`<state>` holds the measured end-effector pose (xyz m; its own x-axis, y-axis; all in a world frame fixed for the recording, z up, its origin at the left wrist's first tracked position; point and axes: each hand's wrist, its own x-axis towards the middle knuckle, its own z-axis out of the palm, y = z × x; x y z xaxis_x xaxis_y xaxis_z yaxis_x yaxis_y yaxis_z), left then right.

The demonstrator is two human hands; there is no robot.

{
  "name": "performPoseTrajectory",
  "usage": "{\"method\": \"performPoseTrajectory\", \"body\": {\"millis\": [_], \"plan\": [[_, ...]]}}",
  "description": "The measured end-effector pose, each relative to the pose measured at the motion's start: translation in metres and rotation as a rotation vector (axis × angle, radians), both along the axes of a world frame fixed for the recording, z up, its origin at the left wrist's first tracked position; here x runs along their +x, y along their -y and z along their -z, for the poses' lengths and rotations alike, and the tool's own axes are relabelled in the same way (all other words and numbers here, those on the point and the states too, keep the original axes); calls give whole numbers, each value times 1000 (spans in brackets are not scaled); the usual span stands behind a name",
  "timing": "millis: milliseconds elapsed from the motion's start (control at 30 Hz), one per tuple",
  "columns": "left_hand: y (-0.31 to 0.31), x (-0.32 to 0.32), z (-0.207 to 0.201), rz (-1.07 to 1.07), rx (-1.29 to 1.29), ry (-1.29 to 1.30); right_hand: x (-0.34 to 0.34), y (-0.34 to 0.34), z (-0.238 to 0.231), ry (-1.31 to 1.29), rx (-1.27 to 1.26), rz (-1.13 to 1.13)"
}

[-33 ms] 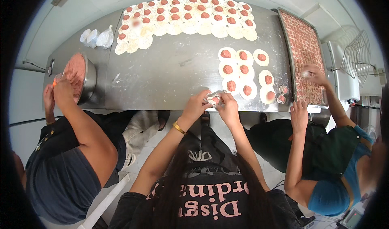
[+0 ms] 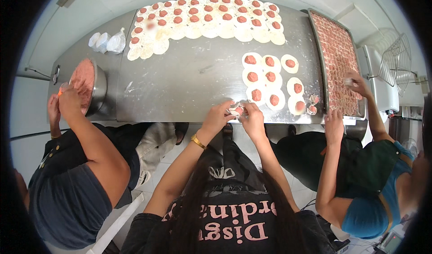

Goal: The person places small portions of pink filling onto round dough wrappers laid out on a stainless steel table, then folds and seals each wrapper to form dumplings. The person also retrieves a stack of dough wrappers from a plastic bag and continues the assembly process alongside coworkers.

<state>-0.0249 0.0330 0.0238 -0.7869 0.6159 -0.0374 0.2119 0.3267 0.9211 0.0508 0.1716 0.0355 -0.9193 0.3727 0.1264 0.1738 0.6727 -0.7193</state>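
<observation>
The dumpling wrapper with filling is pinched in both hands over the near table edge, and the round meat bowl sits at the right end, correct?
Not quite: in the head view the meat bowl sits at the table's left end. Both hands, left hand and right hand, do pinch the wrapper.

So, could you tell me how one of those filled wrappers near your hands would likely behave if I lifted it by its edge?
The wrapper looks thin and lies flat on the table, so it would probably droop. The meat dab sits in its middle, so it may sag there or tear. The table looks floured, so it should lift without sticking. The one between the left hand and right hand already folds easily.
</observation>
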Motion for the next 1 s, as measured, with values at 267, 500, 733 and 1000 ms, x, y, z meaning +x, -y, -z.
{"method": "performPoseTrajectory", "body": {"millis": [267, 500, 733, 1000], "plan": [[-1, -16, -7, 128, -133, -58, -9, -4, 3, 39, -129, 38], [-8, -16, -9, 156, -284, -260, -9, -10, 8, -32, -38, -36], [-7, -18, -8, 145, -133, -153, -1, -7, 7, 23, -194, -15], [-12, -11, -10, 73, -122, -217, -3, -6, 6, -89, -139, 20]]}}
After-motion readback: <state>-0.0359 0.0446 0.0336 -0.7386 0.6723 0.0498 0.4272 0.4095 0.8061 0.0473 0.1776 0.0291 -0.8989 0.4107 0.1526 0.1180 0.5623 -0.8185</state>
